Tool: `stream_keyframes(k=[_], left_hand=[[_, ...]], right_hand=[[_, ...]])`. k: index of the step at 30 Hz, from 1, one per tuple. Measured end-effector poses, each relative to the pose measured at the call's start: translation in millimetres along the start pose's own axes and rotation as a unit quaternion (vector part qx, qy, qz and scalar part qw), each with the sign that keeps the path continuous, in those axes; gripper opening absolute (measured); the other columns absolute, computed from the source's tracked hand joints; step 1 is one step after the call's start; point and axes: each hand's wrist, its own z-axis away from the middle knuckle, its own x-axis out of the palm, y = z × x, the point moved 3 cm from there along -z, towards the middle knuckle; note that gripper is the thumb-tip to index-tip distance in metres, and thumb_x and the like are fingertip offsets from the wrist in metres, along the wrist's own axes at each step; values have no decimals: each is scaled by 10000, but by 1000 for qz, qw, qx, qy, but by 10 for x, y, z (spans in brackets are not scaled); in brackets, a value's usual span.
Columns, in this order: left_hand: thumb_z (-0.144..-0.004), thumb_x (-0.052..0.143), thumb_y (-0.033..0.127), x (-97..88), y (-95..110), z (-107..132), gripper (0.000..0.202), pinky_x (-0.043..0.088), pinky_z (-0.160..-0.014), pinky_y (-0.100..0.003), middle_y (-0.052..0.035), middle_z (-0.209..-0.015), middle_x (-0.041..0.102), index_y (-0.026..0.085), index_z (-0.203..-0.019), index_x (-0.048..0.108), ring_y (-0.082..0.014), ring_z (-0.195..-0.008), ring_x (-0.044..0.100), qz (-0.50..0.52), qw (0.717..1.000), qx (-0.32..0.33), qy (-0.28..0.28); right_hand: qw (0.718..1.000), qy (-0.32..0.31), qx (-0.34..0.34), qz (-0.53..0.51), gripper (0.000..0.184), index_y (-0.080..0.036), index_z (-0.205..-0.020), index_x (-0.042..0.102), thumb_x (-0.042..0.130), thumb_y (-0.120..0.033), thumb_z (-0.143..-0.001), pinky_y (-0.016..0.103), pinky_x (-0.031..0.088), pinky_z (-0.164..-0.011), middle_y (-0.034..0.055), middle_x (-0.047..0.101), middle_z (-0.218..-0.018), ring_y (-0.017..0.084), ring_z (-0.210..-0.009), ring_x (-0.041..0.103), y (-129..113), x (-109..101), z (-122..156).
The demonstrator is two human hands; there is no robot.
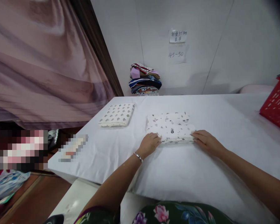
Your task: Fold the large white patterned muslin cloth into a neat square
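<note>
A white cloth (170,124) with small grey and black prints lies folded in a flat rectangle on the white-covered table (121,155). My left hand (150,143) is closed at its near left corner, fingers curled on the fabric edge. At the near right corner, my right hand (206,141) grips the layered edge between fingers and thumb. The thumbs are partly hidden. Farther left on the table is a second folded cloth (118,115), white with rows of grey prints, apart from both hands.
A pile of folded fabrics (145,79) rises behind the table's far edge, by the wall. At the far right stands a red plastic basket (276,104). A pink curtain (44,62) hangs at left. A blurred-out item (73,147) lies near the table's left edge.
</note>
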Motion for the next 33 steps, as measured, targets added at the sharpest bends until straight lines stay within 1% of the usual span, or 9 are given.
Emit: stream_keyframes(k=[6,10,14,16,19,22,25,29,33], left_hand=[[-900,432,265,35,7,-26,192,394,-763,-308,-51,-890,597,183,-939,602,-169,-861,504,3,999,-25,20],[-893,454,303,-1,-7,-2,197,399,-760,-301,-46,-895,598,188,-940,606,-163,-855,506,34,999,-19,37],[-889,458,332,-67,-3,33,208,398,-764,-307,-43,-917,595,203,-955,608,-160,-859,511,54,996,-45,45],[-899,437,326,-90,42,16,218,393,-768,-314,-43,-924,596,209,-972,606,-164,-866,509,55,996,-53,44],[-922,380,313,-93,160,-85,255,384,-775,-322,-45,-933,596,210,-978,606,-166,-869,503,55,996,-47,43],[-926,369,292,-43,268,-237,258,380,-770,-320,-42,-929,592,210,-954,612,-163,-866,498,54,997,-42,31],[-909,414,276,40,325,-361,211,383,-764,-310,-32,-897,581,212,-905,615,-159,-863,496,47,998,-29,-4],[-902,428,277,106,323,-436,207,389,-732,-296,-29,-851,566,204,-835,609,-159,-843,495,33,999,-22,-35],[-915,394,278,97,316,-475,255,393,-697,-299,-37,-824,561,188,-791,599,-164,-812,496,18,998,-22,-49]], right_hand=[[999,20,42,3,287,-242,-1004,626,382,-349,-898,391,488,-835,73,602,-1061,227,-1009,539,-12,33,83],[999,11,50,-2,282,-252,-1035,618,404,-369,-893,380,484,-857,64,588,-1093,216,-1029,531,18,36,96],[999,5,54,-4,301,-266,-1069,613,404,-393,-894,404,474,-866,59,601,-1092,224,-1034,531,6,-15,58],[999,7,48,3,306,-263,-1044,628,390,-389,-899,421,465,-859,62,618,-1059,232,-1007,542,-45,-37,5],[1000,2,12,8,317,-236,-990,658,381,-364,-903,424,460,-829,78,635,-1008,236,-949,557,-165,-27,-122],[999,-32,-22,-4,322,-230,-970,672,381,-350,-903,417,461,-808,85,641,-995,235,-936,557,-269,39,-260],[997,-71,-39,-13,327,-229,-973,674,374,-340,-903,407,466,-782,89,643,-973,232,-918,556,-308,109,-355],[994,-96,-42,-3,321,-207,-957,669,371,-314,-907,376,462,-767,91,634,-945,224,-898,546,-283,154,-405],[993,-110,-47,8,319,-205,-908,663,361,-307,-912,357,452,-746,83,629,-906,214,-861,541,-284,164,-425]])
